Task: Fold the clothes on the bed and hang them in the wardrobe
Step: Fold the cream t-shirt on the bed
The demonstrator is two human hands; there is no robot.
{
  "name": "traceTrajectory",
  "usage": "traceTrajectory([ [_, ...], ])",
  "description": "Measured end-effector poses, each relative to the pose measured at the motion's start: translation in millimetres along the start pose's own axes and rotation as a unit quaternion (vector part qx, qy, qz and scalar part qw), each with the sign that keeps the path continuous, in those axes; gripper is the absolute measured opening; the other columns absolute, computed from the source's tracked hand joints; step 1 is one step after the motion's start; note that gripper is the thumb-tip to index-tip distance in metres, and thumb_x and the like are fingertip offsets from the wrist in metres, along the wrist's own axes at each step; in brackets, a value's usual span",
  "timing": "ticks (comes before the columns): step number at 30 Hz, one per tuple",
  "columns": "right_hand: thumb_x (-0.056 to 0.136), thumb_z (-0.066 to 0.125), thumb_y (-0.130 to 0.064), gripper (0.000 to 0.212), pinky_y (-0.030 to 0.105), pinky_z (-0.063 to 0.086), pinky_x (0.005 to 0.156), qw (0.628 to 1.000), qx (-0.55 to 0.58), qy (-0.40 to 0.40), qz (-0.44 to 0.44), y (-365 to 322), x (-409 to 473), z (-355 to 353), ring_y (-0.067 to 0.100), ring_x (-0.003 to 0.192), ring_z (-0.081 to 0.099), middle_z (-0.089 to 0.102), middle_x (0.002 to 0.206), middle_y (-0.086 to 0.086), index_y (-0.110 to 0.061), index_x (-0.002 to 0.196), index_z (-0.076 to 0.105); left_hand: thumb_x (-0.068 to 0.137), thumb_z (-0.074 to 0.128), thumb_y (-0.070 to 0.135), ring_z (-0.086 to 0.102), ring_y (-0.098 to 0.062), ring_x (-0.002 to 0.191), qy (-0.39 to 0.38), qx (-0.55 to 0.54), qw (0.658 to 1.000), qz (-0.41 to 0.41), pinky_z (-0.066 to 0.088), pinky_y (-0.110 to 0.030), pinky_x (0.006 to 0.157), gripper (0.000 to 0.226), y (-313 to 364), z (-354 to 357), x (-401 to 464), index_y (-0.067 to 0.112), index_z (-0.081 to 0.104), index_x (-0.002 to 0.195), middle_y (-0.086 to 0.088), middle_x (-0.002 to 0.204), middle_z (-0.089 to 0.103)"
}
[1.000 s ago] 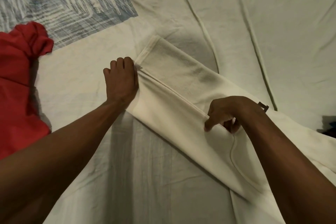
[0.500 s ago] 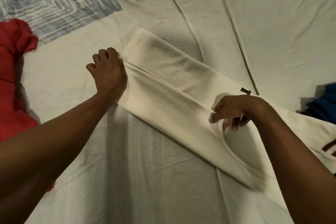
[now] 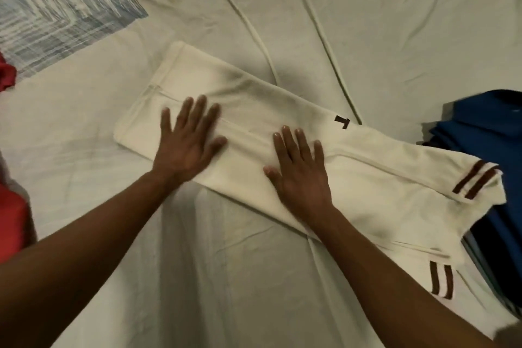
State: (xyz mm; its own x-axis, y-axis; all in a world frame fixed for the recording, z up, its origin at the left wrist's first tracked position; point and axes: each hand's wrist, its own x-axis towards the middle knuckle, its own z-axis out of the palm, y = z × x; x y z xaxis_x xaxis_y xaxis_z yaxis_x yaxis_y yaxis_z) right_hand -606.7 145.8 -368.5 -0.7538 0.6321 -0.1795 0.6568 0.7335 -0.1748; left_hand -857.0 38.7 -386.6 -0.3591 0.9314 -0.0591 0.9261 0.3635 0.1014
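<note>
Bed sheet (image 3: 367, 22): pale, creased, soft underlay, so anything pressed on it sinks a bit and won't slide far.

Cream shirt (image 3: 254, 110): lies mid-bed, folded into a long band that runs from upper left to lower right. Both sleeves sit at the right end and are tucked in, brown-striped cuffs (image 3: 477, 179) showing there and lower down. The right end overlaps a blue garment (image 3: 485, 127). Looks like a light knit: limp, no stiffness, mild grip against the sheet. My guess is it holds a crease only while pressed and flops open if lifted by one layer.

Red garment (image 3: 11, 223): at the left edge, well apart, not yet folded as far as I can tell.

Left hand (image 3: 186, 141): flat on the left part of the band, fingers straight and spread, palm down, pressing.

Right hand (image 3: 299, 169): flat near the band's middle, fingers straight and slightly fanned, thumb out toward the left hand. Neither hand is gripping cloth.

Small dark tag (image 3: 342, 121): on the far edge, just beyond the right fingertips.

Where to hold, in my judgement: pinch through all layers at the two corners of one short end, thumbs on top, then carry that end over the other. Grabbing only the top layer would likely pull the sleeves out. For hanging, support the fold line from underneath, since the fabric sags between grip points.
</note>
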Motion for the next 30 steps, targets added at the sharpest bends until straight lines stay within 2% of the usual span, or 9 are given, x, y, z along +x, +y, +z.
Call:
traceTrajectory([
  [2, 0.101, 0.024, -0.057, 0.069, 0.055, 0.015, 0.121, 1.000, -0.009, 0.010, -0.005, 18, -4, 6, 0.025, 0.154, 0.012, 0.017, 0.166, 0.003, -0.017, 0.158, 0.023, 0.096, 0.017, 0.069, 0.006, -0.023, 0.154, -0.011, -0.012, 0.998, -0.057, 0.002, -0.061, 0.118, 0.074, -16, -4, 5, 0.031, 0.013, 0.159, -0.002, 0.168, 0.008],
  [7, 0.099, 0.016, -0.061, 0.075, 0.055, 0.007, 0.121, 1.000, -0.004, 0.009, -0.001, 27, -11, 0, 0.024, 0.154, 0.006, 0.011, 0.167, 0.003, -0.017, 0.159, 0.016, 0.095, 0.012, 0.071, -0.012, -0.020, 0.154, -0.034, -0.034, 0.995, -0.092, -0.007, -0.063, 0.117, 0.076, -9, -17, 5, 0.032, -0.001, 0.159, -0.001, 0.168, -0.009],
  [9, 0.099, 0.020, -0.059, 0.074, 0.054, 0.005, 0.121, 0.999, 0.004, 0.041, 0.026, 30, -21, -7, 0.026, 0.154, 0.011, 0.015, 0.166, 0.005, -0.014, 0.159, 0.020, 0.098, 0.019, 0.066, -0.005, -0.022, 0.155, 0.007, -0.034, 0.998, -0.049, -0.003, -0.063, 0.116, 0.074, 17, -23, 1, 0.028, 0.005, 0.160, -0.004, 0.168, -0.002],
  [12, 0.101, 0.026, -0.051, 0.069, 0.054, 0.009, 0.119, 0.991, 0.002, 0.101, 0.084, 46, -44, -21, 0.027, 0.152, 0.018, 0.022, 0.164, 0.009, -0.010, 0.157, 0.026, 0.098, 0.025, 0.063, 0.008, -0.027, 0.154, 0.036, -0.007, 0.994, 0.099, 0.005, -0.063, 0.116, 0.075, 72, -25, -5, 0.021, 0.019, 0.160, -0.008, 0.168, 0.009],
  [14, 0.102, 0.023, -0.048, 0.067, 0.054, 0.008, 0.120, 0.986, -0.020, 0.116, 0.116, 64, -63, -31, 0.026, 0.153, 0.015, 0.020, 0.165, 0.010, -0.009, 0.157, 0.023, 0.100, 0.024, 0.063, 0.011, -0.029, 0.154, 0.046, 0.008, 0.982, 0.181, 0.010, -0.064, 0.117, 0.074, 114, -22, -7, 0.018, 0.024, 0.158, -0.010, 0.167, 0.013],
  [17, 0.102, 0.021, -0.041, 0.064, 0.054, 0.002, 0.121, 0.982, -0.069, 0.118, 0.130, 97, -84, -41, 0.028, 0.153, 0.012, 0.017, 0.165, 0.011, -0.009, 0.157, 0.020, 0.100, 0.026, 0.063, 0.010, -0.027, 0.154, 0.040, -0.002, 0.970, 0.238, 0.013, -0.065, 0.117, 0.074, 175, -15, -9, 0.017, 0.023, 0.159, -0.008, 0.167, 0.013],
  [23, 0.103, 0.028, -0.032, 0.060, 0.055, -0.002, 0.121, 0.971, -0.145, 0.099, 0.165, 171, -110, -50, 0.032, 0.153, 0.012, 0.020, 0.164, 0.016, -0.004, 0.156, 0.024, 0.096, 0.019, 0.069, 0.002, -0.026, 0.155, -0.020, -0.014, 0.964, 0.265, 0.005, -0.062, 0.119, 0.079, 258, 1, -1, 0.022, 0.016, 0.160, -0.008, 0.168, 0.004],
  [27, 0.106, 0.026, -0.032, 0.059, 0.055, -0.001, 0.123, 0.970, -0.194, 0.075, 0.127, 206, -135, -39, 0.029, 0.154, 0.003, 0.012, 0.165, 0.017, -0.003, 0.157, 0.020, 0.088, 0.005, 0.078, -0.019, -0.023, 0.152, -0.097, 0.001, 0.968, 0.230, -0.010, -0.058, 0.119, 0.087, 269, 17, 7, 0.031, 0.000, 0.160, -0.003, 0.167, -0.016],
  [30, 0.106, 0.027, -0.031, 0.058, 0.054, 0.000, 0.123, 0.971, -0.192, 0.079, 0.119, 210, -136, -35, 0.029, 0.154, 0.004, 0.013, 0.165, 0.016, -0.004, 0.156, 0.021, 0.087, 0.004, 0.079, -0.020, -0.023, 0.152, -0.101, 0.010, 0.967, 0.232, -0.010, -0.059, 0.119, 0.087, 267, 19, 9, 0.032, -0.003, 0.160, -0.003, 0.166, -0.017],
])
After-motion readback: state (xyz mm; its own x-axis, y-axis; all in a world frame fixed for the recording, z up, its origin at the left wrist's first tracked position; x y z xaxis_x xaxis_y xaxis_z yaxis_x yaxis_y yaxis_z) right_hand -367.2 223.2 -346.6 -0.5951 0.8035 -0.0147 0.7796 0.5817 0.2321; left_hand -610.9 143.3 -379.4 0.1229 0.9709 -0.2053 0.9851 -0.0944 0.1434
